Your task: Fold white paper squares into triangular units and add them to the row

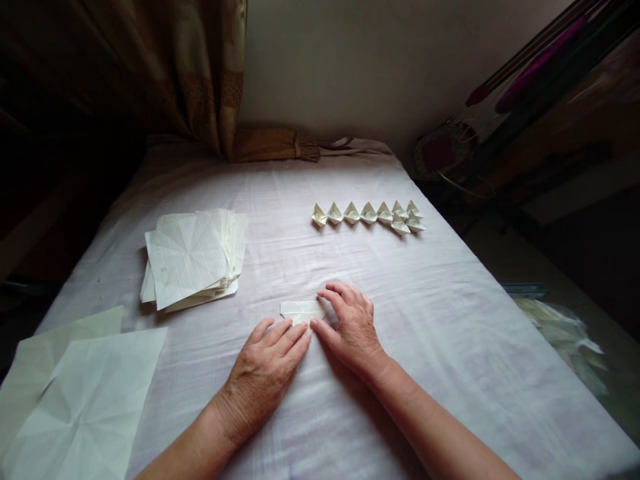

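A small strip of folded white paper (300, 309) lies on the bed sheet between my hands. My left hand (270, 360) rests flat, with its outstretched fingertips on the near edge of the paper; they hide part of that edge. Around the paper's right end curves my right hand (353, 327), thumb at the near edge and fingers bent over the far side. Past the hands, a row of small folded paper pieces with pointed tops (369, 213) stands on the sheet, with a second short row in front at its right end.
A stack of creased paper sheets (193, 257) sits to the left. Two larger creased sheets (95, 407) lie nearer, at lower left. A brown curtain (200, 80) hangs at the back. Beyond the bed's right edge is a clear plastic bag (565, 340).
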`<state>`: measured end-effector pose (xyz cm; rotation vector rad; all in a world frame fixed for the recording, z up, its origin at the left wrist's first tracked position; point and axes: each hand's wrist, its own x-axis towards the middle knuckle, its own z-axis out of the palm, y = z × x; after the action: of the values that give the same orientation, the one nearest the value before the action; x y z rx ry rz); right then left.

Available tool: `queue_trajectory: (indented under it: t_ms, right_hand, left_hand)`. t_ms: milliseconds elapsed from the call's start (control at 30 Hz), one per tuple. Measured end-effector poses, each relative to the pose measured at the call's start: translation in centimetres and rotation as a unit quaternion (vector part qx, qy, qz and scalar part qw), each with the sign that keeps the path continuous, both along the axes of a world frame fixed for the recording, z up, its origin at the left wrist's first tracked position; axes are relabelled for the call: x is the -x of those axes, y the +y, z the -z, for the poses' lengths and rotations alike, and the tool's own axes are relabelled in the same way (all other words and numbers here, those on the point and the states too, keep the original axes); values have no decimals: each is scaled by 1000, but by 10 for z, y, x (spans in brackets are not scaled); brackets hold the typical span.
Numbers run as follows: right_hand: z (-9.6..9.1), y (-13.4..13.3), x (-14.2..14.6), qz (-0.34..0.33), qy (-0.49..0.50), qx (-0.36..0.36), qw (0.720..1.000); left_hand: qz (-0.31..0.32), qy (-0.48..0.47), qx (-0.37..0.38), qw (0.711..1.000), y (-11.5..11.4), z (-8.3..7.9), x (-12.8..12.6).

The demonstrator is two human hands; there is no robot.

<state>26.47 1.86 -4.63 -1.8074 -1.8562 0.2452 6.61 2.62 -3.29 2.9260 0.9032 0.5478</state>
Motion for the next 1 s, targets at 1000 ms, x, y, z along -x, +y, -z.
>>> queue_trajectory:
  t_ms: [1000]
  right_hand:
    - [-5, -9, -5, -34, 50, -41, 997]
  left_hand:
    - [43, -10, -60, 997, 41, -7, -10]
